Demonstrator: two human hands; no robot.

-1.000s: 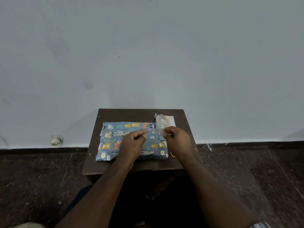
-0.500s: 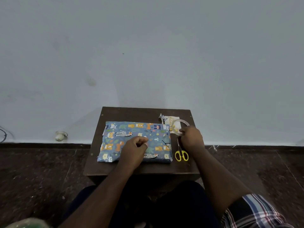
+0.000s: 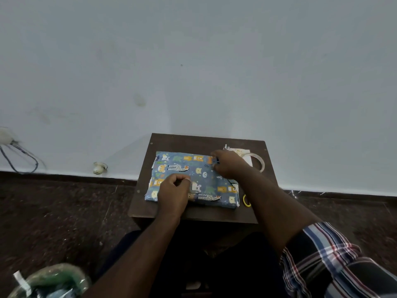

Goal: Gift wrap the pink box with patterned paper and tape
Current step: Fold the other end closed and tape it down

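Lying flat at the centre of the small dark brown wooden table (image 3: pixel 193 140), the box wrapped in blue animal-print paper (image 3: pixel 199 175) shows bears, leopards and leaves; no pink visible. Left hand (image 3: pixel 173 193) rests on its lower middle, fingers curled, thumb and forefinger pinched together over the paper. Right hand (image 3: pixel 228 163) grips its upper right edge. Clear tape roll (image 3: pixel 261 161) lies right of frame centre, on a white paper scrap (image 3: pixel 237 150). Yellow scissor handle (image 3: pixel 246 200) partly hidden by the right forearm.
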